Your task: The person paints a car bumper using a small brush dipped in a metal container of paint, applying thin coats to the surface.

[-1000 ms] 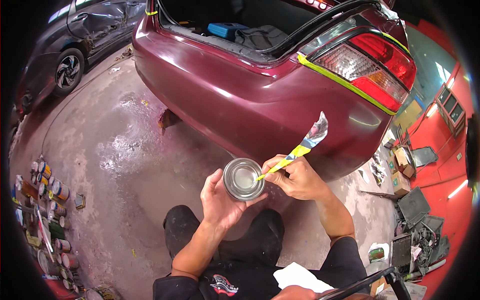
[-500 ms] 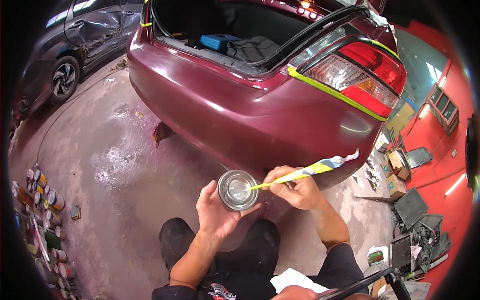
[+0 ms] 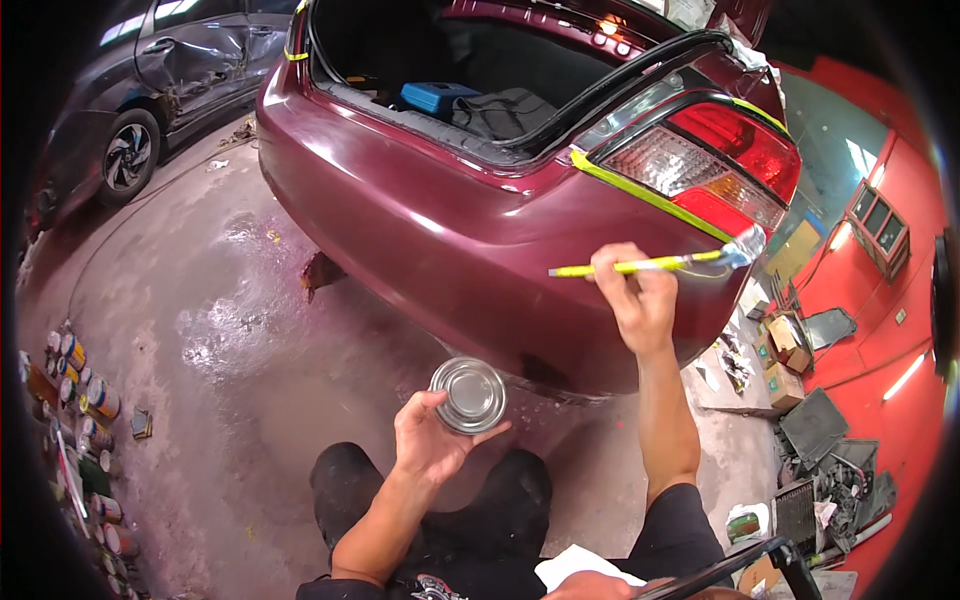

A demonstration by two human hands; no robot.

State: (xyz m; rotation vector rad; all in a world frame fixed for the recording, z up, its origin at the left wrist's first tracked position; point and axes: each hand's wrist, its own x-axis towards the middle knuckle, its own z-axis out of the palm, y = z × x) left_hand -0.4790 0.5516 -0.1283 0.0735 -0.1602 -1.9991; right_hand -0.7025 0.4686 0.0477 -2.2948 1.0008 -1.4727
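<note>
Workshop floor, maroon car (image 3: 450,220) w/ boot open: right hand (image 3: 640,300), closed round yellow-handled brush (image 3: 650,265), has been lifted from small tin (image 3: 467,395) to bumper near taped tail light (image 3: 700,165). Tin gripped in left hand (image 3: 430,440), held low. Paint loaded, application apparently starting.

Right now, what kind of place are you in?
Probably a car repair and paint shop: a maroon car with taped tail light, a dented grey car, and paint tins along the floor.

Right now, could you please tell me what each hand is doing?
Left hand: closed around a round metal tin.
Right hand: closed on a yellow-handled brush, raised to the car's rear.
</note>
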